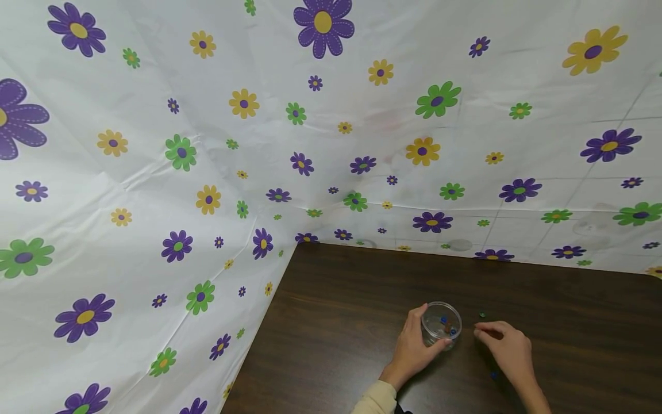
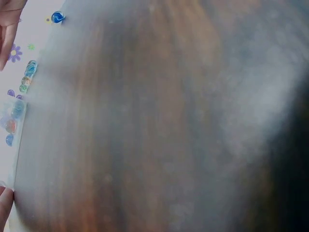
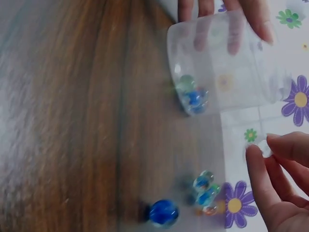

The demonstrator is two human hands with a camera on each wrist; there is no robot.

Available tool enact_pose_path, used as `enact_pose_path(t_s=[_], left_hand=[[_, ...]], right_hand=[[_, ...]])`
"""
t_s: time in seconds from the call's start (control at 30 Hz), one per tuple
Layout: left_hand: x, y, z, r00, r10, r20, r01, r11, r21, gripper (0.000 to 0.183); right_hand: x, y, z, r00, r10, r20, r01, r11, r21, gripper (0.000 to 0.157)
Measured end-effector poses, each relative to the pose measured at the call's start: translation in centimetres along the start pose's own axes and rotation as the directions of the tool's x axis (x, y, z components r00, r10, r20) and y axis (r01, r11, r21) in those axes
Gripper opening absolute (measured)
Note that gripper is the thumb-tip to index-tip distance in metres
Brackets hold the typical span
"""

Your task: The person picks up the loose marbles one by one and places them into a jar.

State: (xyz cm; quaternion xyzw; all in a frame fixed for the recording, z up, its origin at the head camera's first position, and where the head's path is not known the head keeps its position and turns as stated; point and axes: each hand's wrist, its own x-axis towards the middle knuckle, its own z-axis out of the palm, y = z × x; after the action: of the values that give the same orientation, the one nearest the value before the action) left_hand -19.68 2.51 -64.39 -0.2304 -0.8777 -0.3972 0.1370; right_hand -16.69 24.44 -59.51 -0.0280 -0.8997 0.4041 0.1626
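Note:
My left hand [image 1: 414,345] grips a clear round jar [image 1: 432,345], its thumb and fingers around the side. Inside lie several glass marbles [image 3: 195,100], blue, greenish and brownish. To the right of the jar, my right hand [image 1: 509,351] pinches a small clear marble [image 3: 264,148] between thumb and fingertip. In the right wrist view that marble is apart from the jar wall. On the table, a blue marble [image 3: 163,213] sits by itself near a small cluster of marbles [image 3: 204,189] in blue, green and orange tints.
The dark wood-grain table [image 1: 331,310] meets a white flower-printed sheet [image 1: 362,132] at its back and left edges. A green marble [image 1: 482,314] lies just beyond the right fingertips. A sleeve [image 1: 377,398] covers the left forearm.

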Motion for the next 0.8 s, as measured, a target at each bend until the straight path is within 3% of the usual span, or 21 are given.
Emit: enact_pose_path(t_s=[0.5,0.8], left_hand=[[0.0,-0.1,0.0,1.0,0.01,0.003,-0.01,1.0,0.003,0.082],[0.0,-0.1,0.0,1.0,-0.002,0.007,0.002,1.0,0.001,0.08]], right_hand=[[0.6,-3.8,0.1,0.991,0.122,-0.064,-0.111,0.983,0.146,0.014],[0.7,-5.5,0.9,0.989,0.108,-0.103,-0.083,0.972,0.219,0.011]])
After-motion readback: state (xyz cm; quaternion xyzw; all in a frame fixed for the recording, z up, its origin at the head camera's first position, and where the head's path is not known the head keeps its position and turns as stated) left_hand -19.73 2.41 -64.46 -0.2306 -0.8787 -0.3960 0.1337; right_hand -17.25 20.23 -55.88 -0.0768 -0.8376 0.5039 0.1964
